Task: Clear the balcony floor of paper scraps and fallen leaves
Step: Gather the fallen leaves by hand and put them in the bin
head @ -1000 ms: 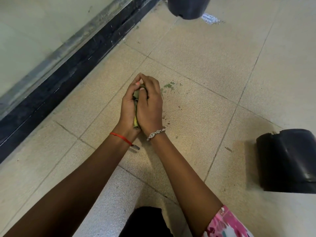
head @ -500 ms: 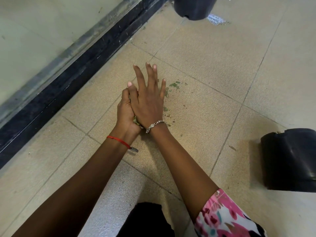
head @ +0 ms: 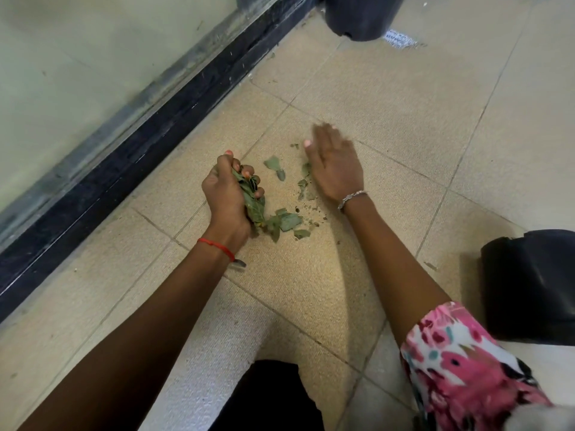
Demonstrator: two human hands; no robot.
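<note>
Beige tiled floor (head: 389,98), black skirting strip (head: 155,141) along the left, pale green wall (head: 77,57), perhaps glass, black pot (head: 361,14) at top edge.

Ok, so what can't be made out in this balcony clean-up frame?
Head view:
- Right hand: fingertips are motion-blurred, so contact with the floor is unclear.
- Leaf bunch: the grip of the left hand covers much of it, so the amount is hidden.
- Paper scrap: print too small to read.
- Far black container: cut off by the top edge.
- Near black container: cut off by the right edge.
</note>
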